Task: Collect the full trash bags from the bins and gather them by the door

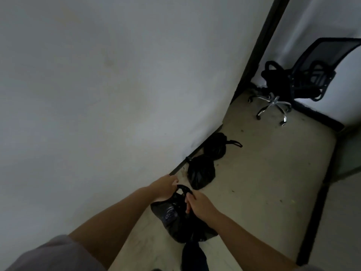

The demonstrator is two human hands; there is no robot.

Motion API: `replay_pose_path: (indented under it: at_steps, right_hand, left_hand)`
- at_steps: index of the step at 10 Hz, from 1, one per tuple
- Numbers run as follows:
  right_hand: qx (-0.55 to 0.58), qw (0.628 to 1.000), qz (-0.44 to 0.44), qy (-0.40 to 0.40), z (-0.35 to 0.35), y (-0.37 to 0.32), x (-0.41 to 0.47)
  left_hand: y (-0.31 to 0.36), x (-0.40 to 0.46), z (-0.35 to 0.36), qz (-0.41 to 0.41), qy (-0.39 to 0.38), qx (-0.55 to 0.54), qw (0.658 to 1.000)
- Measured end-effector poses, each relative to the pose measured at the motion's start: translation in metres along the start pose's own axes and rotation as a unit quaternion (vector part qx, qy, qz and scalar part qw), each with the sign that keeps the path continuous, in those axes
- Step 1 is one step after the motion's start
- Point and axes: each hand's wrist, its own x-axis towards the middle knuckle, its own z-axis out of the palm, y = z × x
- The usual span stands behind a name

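A full black trash bag point(179, 222) hangs low over the floor between my hands. My left hand point(164, 187) grips one handle loop at the bag's top. My right hand point(197, 205) grips the bag's neck on the other side. Two more tied black trash bags lie on the floor along the wall just ahead: the nearer bag point(201, 172) and the farther bag point(216, 146), touching each other.
A white wall point(97, 94) with a dark skirting runs along the left. A black mesh office chair point(304, 79) on a chrome wheeled base stands in the far corner. A dark frame edge point(320, 192) borders the beige floor on the right. My dark trouser leg point(193, 257) shows below.
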Motion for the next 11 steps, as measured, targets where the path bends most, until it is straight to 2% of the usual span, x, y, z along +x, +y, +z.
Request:
replay_pose_path:
  at_steps: [1,2,3,4,5,6,7,8,9,11]
  right_hand:
    - [0.007,0.999,0.032,-0.011,0.008,0.007,0.045]
    - [-0.016,0.999,0.029,-0.017,0.012,0.021,0.105]
    - [-0.052,0.997,0.037,-0.031,0.025,0.052,0.174]
    - [-0.067,0.997,0.044,-0.017,0.045,0.092,0.237]
    - [-0.061,0.997,0.043,0.007,0.066,0.129,0.294]
    - [-0.053,0.998,0.027,0.018,0.086,0.154,0.346]
    - [-0.08,0.997,-0.013,0.017,0.108,0.175,0.392]
    - [-0.116,0.992,-0.051,0.029,0.127,0.2,0.432]
    - [-0.159,0.983,-0.079,0.037,0.14,0.223,0.456]
    - [-0.223,0.971,-0.08,0.014,0.132,0.229,0.453]
  left_hand:
    - [-0.016,0.037,-0.013,-0.027,-0.01,0.017,0.999]
    - [-0.04,0.082,-0.022,-0.031,0.007,0.075,0.997]
    - [-0.074,0.131,-0.019,-0.004,0.056,0.247,0.967]
    - [-0.122,0.175,-0.011,0.044,0.101,0.405,0.908]
    - [-0.179,0.203,-0.006,0.137,0.184,0.55,0.803]
    - [-0.215,0.22,0.001,0.13,0.201,0.699,0.674]
    - [-0.22,0.226,0.003,0.158,0.269,0.704,0.638]
    - [-0.228,0.234,-0.001,0.21,0.31,0.7,0.608]
    - [-0.235,0.239,-0.006,0.241,0.329,0.687,0.602]
    - [-0.228,0.235,-0.007,0.234,0.335,0.669,0.621]
